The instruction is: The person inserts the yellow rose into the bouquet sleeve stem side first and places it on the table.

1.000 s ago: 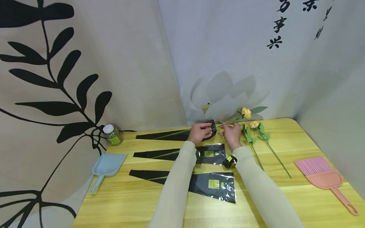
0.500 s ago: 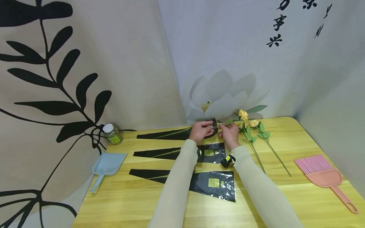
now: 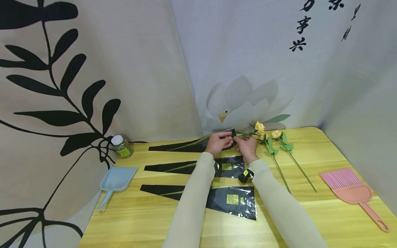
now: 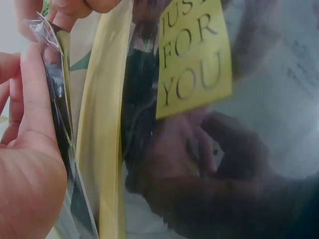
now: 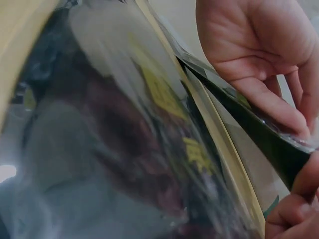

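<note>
Black sleeves [image 3: 238,173] lie in three rows across the tabletop [image 3: 124,227]. The near sleeve [image 3: 220,201] is flat with its broad end to the right, and the middle sleeve [image 3: 237,172] lies likewise; no flower head shows at either mouth. Beyond them to the right, two loose roses [image 3: 277,134] rest with heads on the far side and stems pointing near, much as they lay a second ago.

Change happens along the far edge. The left hand [image 3: 218,142] stays almost where it was, thumb and fingers closed on the rim of the far sleeve [image 3: 189,148]. The right hand [image 3: 247,147], fingers curled, seems to pinch the stem of the yellow rose [image 3: 259,127] just right of the mouth — the exact grip is hidden. Over the last second this hand and the bloom shift leftward together while the left hand barely moves, so the stem is probably sliding deeper into the far sleeve. Bloom and upper leaves remain outside — I judge the insertion begun but incomplete, with the left hand's steady hold keeping the opening in reach.
</note>
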